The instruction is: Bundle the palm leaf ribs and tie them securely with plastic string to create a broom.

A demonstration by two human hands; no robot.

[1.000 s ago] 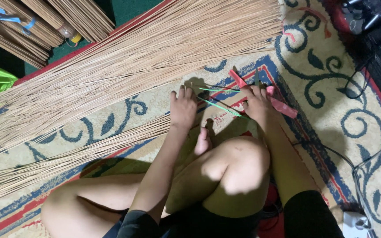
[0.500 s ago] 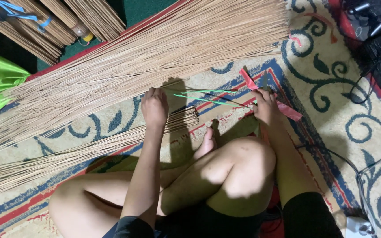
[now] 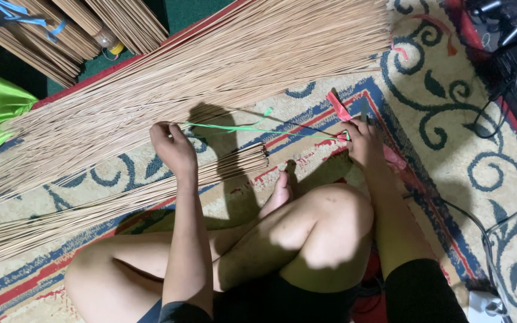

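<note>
In the head view, the left hand, left of centre, pinched one end of a green string with closed fingers. The right hand, right of centre, gripped the other end, so the string ran taut between them. It crossed just above a small bundle of thin sticks on the patterned carpet. A large fan of sticks filled the upper frame.

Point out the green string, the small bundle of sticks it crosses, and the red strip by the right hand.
green string (image 3: 258, 129): head view, middle of the taut span between the hands.
small bundle of sticks (image 3: 243, 161): head view, near its cut end.
red strip (image 3: 337, 106): head view, upper end.
</note>
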